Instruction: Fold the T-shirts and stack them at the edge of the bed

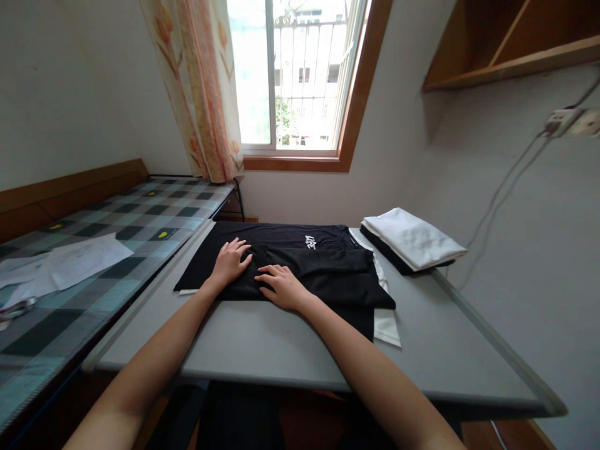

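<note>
A black T-shirt [328,272] with white lettering lies partly folded on the grey table, its near side turned over toward the middle. White cloth [388,325] shows from under it at the right end, and a thin strip at the left. My left hand [230,262] rests flat on the left part of the folded cloth, fingers stretched out. Close beside it, my right hand [284,287] presses on the near part of the fold with fingers spread. Neither hand grips anything. One black sleeve-like piece sticks out toward the lower right.
A stack of folded clothes [412,237], white over black, sits at the table's [262,350] far right edge. On the left is a bed with a checked sheet [117,219] and papers [89,256] on it. A window and curtain are behind; a cable hangs on the right wall.
</note>
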`<move>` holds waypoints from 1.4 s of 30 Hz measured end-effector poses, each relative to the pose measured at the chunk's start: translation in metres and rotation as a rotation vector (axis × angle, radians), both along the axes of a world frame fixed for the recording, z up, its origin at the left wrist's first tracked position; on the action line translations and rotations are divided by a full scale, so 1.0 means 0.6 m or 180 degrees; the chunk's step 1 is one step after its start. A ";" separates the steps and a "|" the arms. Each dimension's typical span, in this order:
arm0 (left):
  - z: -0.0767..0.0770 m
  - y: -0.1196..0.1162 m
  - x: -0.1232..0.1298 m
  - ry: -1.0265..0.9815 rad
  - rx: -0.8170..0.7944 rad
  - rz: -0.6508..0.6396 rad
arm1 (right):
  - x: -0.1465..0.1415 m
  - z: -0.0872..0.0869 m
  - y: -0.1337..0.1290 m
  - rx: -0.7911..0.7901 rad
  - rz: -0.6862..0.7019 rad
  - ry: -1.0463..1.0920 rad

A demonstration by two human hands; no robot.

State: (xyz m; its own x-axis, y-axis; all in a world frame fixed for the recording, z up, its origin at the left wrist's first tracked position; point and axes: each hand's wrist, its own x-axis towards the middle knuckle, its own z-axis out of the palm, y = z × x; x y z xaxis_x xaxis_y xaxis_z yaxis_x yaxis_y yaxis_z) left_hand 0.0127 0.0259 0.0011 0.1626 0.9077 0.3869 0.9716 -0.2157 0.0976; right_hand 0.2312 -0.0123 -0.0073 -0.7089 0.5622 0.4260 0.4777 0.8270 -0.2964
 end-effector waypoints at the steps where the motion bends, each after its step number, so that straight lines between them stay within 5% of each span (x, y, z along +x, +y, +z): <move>1: 0.000 0.000 0.001 -0.0009 -0.0056 -0.0008 | 0.000 0.000 0.000 0.0008 0.0005 -0.0001; 9: -0.013 0.008 -0.002 0.0026 -0.0708 0.0022 | -0.001 0.001 -0.002 0.0012 -0.0019 -0.0022; 35: -0.015 0.007 -0.003 0.0057 -0.0684 0.0003 | 0.001 0.007 -0.004 -0.0018 -0.0009 -0.0073; 42: -0.010 0.012 -0.013 -0.0347 -0.0320 -0.0287 | 0.001 0.006 -0.003 -0.0002 -0.0002 -0.0053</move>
State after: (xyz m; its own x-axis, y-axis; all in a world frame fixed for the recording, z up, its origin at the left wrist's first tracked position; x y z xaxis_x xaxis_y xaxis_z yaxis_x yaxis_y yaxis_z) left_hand 0.0050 0.0329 -0.0051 0.2071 0.9263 0.3147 0.9312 -0.2852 0.2268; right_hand 0.2320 -0.0141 -0.0039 -0.7154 0.5630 0.4138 0.4832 0.8264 -0.2890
